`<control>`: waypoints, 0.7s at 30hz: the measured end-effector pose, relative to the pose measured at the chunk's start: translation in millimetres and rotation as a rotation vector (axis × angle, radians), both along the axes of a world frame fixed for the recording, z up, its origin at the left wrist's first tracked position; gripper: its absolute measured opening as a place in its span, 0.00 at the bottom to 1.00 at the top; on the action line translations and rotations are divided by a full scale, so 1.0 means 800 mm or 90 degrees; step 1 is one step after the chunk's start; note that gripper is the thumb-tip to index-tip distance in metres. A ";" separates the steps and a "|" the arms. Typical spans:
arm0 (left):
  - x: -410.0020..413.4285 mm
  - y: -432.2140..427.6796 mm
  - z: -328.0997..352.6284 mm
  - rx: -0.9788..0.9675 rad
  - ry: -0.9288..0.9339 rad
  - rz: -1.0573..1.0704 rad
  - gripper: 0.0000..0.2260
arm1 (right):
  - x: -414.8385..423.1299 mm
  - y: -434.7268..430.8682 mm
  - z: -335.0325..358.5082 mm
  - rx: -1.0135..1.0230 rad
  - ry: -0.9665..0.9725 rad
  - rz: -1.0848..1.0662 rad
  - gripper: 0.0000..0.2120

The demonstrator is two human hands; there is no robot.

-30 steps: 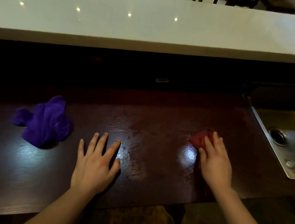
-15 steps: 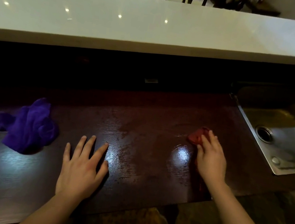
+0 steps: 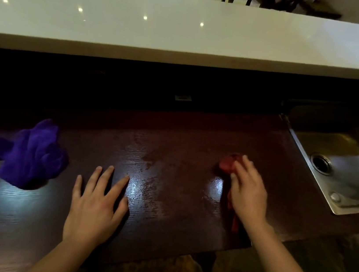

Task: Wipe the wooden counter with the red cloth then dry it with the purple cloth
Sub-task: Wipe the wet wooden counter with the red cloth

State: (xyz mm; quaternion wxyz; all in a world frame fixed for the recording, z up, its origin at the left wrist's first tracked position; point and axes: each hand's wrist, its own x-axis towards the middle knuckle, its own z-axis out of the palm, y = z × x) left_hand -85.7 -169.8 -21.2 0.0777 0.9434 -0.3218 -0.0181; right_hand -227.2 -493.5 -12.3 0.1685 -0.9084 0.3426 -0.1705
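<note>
The dark wooden counter (image 3: 172, 148) stretches across the view, with a wet, glossy patch in its middle. My right hand (image 3: 247, 192) presses the red cloth (image 3: 227, 163) flat on the counter at the right; the cloth shows beyond my fingertips and under my wrist. My left hand (image 3: 97, 205) lies flat on the wood with its fingers spread and holds nothing. The crumpled purple cloth (image 3: 30, 156) rests on the counter at the left, a little apart from my left hand.
A steel sink (image 3: 353, 174) with a round drain is set into the counter at the right. A raised white bar top (image 3: 189, 26) runs along the back, with chair legs beyond it. The counter's front edge lies just under my forearms.
My right hand has slid the red cloth slightly across the counter. My left hand stays planted; the view has shifted a little.
</note>
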 end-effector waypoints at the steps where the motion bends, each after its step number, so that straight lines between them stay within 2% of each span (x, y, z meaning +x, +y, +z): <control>1: 0.000 0.000 0.000 0.000 -0.002 0.000 0.25 | 0.014 -0.014 0.000 0.005 0.009 -0.064 0.18; 3: 0.000 0.000 -0.001 0.005 -0.005 -0.002 0.24 | 0.045 -0.034 0.001 0.015 0.029 -0.138 0.19; 6: 0.000 0.001 -0.001 0.003 -0.002 0.001 0.24 | 0.087 -0.035 -0.001 0.001 0.073 -0.093 0.21; 8: -0.001 0.000 0.000 0.001 -0.003 0.002 0.25 | 0.111 -0.016 0.004 -0.009 0.075 0.011 0.21; 10: -0.001 -0.001 0.002 -0.003 -0.004 0.002 0.25 | 0.121 0.018 0.008 -0.004 0.066 0.169 0.19; 12: 0.000 0.000 0.002 -0.007 0.001 -0.002 0.25 | 0.101 0.055 0.003 -0.011 0.061 0.356 0.16; 14: 0.001 0.001 0.000 -0.009 0.001 -0.004 0.25 | 0.063 0.069 -0.003 -0.038 0.067 0.467 0.15; 16: 0.001 0.002 -0.001 -0.010 0.005 -0.002 0.24 | 0.044 0.045 -0.009 -0.067 0.031 0.398 0.14; 19: 0.002 0.000 -0.003 -0.009 0.005 -0.004 0.24 | 0.078 0.006 -0.002 -0.002 0.040 0.103 0.15; 20: 0.002 0.000 -0.003 -0.010 0.004 -0.005 0.24 | 0.102 0.006 0.000 0.011 0.052 0.051 0.16; 21: 0.002 0.000 -0.002 -0.013 0.003 -0.005 0.24 | 0.128 0.017 0.002 0.009 0.058 0.057 0.17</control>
